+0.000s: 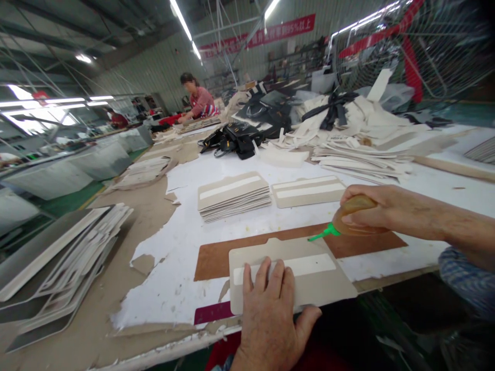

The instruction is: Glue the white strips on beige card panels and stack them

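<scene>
My left hand [270,304] lies with its fingers spread flat on a beige panel [317,288] that has a white strip across it. The panel rests partly on a brown strip [220,260] at the table's front edge. In my right hand [390,211] is an amber squeeze bottle [348,214] with a green nozzle, its fingers wrapped round the body. The nozzle tip points down at the panel's upper edge; whether it touches cannot be made out. Behind the panel sit a stack of similar panels [234,193] and, to its right, another strip-marked panel [307,191].
Grey and white panels [62,263] are piled at the left. Beige cut pieces [359,154] and black bags [240,136] heap up at the back. A purple piece [212,313] lies by the front edge. A co-worker [199,100] stands farther off; a large fan [406,56] is at the right.
</scene>
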`<state>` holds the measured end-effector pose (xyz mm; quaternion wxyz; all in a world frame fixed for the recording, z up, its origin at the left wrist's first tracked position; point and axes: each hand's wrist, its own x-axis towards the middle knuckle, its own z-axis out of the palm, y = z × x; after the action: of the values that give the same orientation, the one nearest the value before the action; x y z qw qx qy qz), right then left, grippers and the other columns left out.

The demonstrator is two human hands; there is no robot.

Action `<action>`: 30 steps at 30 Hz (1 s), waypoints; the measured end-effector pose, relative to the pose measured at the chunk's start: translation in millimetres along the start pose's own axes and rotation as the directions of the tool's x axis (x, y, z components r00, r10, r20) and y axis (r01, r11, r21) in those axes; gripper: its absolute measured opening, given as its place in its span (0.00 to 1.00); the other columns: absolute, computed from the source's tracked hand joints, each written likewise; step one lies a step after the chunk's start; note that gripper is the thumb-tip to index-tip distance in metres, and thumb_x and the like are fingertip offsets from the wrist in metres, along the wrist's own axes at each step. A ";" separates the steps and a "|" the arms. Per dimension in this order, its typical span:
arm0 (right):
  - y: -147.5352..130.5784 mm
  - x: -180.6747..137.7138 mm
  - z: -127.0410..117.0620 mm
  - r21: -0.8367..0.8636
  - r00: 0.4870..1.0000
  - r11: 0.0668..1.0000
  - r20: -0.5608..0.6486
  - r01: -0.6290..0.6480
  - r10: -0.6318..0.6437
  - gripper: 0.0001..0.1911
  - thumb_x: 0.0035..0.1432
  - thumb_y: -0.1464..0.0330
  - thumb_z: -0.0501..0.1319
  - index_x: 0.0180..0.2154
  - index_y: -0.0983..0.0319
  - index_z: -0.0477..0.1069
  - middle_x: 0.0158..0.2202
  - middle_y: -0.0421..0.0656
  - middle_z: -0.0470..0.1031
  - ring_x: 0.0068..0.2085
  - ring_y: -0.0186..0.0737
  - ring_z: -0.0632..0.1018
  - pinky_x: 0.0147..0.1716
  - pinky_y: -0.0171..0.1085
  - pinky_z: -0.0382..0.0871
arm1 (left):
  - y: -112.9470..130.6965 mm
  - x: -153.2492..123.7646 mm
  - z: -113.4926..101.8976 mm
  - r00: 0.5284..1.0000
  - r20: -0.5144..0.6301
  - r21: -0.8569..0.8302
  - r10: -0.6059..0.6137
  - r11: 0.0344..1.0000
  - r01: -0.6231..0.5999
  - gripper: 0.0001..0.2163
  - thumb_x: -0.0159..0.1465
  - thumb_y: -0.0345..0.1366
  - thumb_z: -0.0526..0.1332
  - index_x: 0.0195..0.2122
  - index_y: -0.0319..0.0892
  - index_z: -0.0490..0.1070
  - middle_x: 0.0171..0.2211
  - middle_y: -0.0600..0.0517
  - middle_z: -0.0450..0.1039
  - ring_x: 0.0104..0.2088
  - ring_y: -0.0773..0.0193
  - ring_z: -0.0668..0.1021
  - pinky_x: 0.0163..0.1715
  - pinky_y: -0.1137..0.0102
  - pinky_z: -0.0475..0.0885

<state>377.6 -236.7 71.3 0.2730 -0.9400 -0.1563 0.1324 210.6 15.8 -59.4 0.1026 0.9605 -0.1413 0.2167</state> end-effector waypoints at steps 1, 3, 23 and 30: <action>4.6 -0.2 -1.2 -0.002 1.000 1.000 0.003 -0.007 0.007 0.21 0.54 0.47 0.60 0.38 0.56 0.72 0.26 0.38 0.74 0.31 0.46 0.73 0.31 0.42 0.62 | -0.2 0.1 -0.1 1.000 -0.004 0.003 0.002 1.000 -0.002 0.28 0.74 0.61 0.53 0.59 0.42 0.72 0.61 0.48 0.75 0.61 0.40 0.73 0.60 0.33 0.65; 13.2 0.1 -3.4 -0.009 0.999 1.000 0.013 -0.030 0.030 0.23 0.52 0.45 0.60 0.38 0.56 0.72 0.27 0.38 0.74 0.31 0.47 0.73 0.31 0.42 0.62 | -0.4 0.2 0.0 1.000 -0.006 0.006 0.003 1.000 -0.003 0.28 0.74 0.61 0.52 0.59 0.42 0.72 0.61 0.48 0.74 0.61 0.41 0.73 0.60 0.33 0.65; -5.4 5.1 3.3 0.043 0.998 0.999 0.048 0.033 -0.035 0.20 0.57 0.49 0.61 0.39 0.59 0.72 0.28 0.39 0.73 0.32 0.45 0.71 0.32 0.43 0.59 | 2.6 -2.1 2.0 0.998 0.021 -0.070 -0.058 0.996 0.059 0.28 0.72 0.61 0.56 0.61 0.43 0.71 0.63 0.48 0.73 0.64 0.43 0.71 0.65 0.35 0.59; -17.2 15.7 10.7 -0.010 0.995 0.997 0.076 0.071 -0.070 0.18 0.57 0.51 0.60 0.39 0.57 0.71 0.28 0.39 0.74 0.32 0.45 0.73 0.32 0.43 0.60 | 2.7 -2.1 2.7 0.998 0.007 -0.079 -0.063 0.995 0.063 0.28 0.72 0.61 0.56 0.60 0.44 0.71 0.63 0.49 0.73 0.64 0.43 0.71 0.65 0.35 0.60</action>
<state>384.6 -212.1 69.5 0.2653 -0.9300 -0.2004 0.1569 209.0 13.0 -62.3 0.1470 0.9602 -0.1197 0.2051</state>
